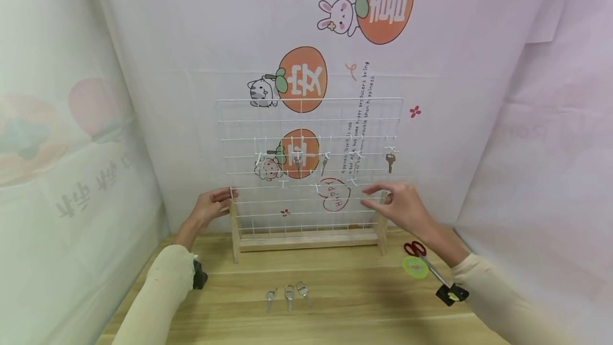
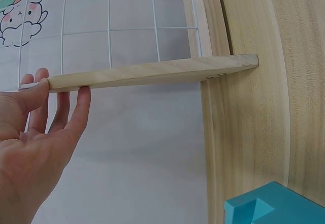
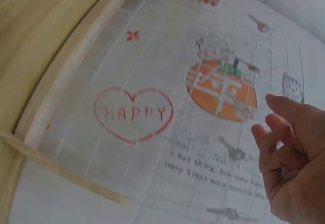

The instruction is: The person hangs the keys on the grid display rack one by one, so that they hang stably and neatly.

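A white wire grid rack (image 1: pixel 306 213) stands upright in a wooden base (image 1: pixel 308 242). My left hand (image 1: pixel 213 207) pinches the top of the rack's left wooden upright (image 2: pixel 137 74), thumb on one side and fingers on the other. Near the right wooden upright (image 1: pixel 381 228), my right hand (image 1: pixel 404 207) is raised with thumb and forefinger apart and nothing between them. Keys hang from white hooks on the grid, among them a dark key (image 1: pixel 390 163) at the right and a silver key (image 1: pixel 324 164) nearer the middle. The right wrist view is blurred.
Three loose keys (image 1: pixel 289 297) lie on the wood-grain table (image 1: pixel 335 313) in front of the rack. To the right are red-handled scissors (image 1: pixel 415 249) and a yellow-green round item (image 1: pixel 414 267). A white printed sheet (image 1: pixel 191 121) rises behind the rack.
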A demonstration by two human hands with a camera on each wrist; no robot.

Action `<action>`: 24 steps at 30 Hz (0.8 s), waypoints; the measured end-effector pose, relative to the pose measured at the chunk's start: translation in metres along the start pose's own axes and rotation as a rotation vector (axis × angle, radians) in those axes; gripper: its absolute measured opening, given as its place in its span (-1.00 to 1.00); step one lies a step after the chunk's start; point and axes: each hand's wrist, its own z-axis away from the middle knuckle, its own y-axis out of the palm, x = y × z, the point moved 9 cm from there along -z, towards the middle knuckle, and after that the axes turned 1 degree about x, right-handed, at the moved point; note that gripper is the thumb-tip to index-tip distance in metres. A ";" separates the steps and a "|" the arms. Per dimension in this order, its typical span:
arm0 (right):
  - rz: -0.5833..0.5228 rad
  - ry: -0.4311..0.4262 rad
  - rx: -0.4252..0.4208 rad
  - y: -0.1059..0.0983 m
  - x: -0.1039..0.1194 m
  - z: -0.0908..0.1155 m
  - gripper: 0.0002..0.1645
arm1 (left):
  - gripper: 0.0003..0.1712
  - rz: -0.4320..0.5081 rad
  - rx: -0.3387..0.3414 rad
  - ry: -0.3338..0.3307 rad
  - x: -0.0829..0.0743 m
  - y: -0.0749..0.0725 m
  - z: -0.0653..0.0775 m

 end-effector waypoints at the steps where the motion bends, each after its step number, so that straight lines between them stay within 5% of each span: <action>1: -0.022 0.010 0.021 0.008 0.002 0.002 -0.71 | -0.47 0.000 -0.001 -0.001 0.000 0.000 0.000; 6: -0.118 0.048 0.103 0.043 0.009 0.011 -0.66 | -0.46 -0.001 -0.001 -0.005 0.002 -0.001 -0.001; 15: -0.138 -0.015 0.217 0.104 0.025 0.026 -0.67 | -0.45 0.006 -0.006 -0.016 0.001 -0.001 -0.002; 24: -0.302 -0.015 0.344 0.177 0.024 0.041 -0.71 | -0.46 0.011 -0.006 -0.028 0.002 -0.001 -0.006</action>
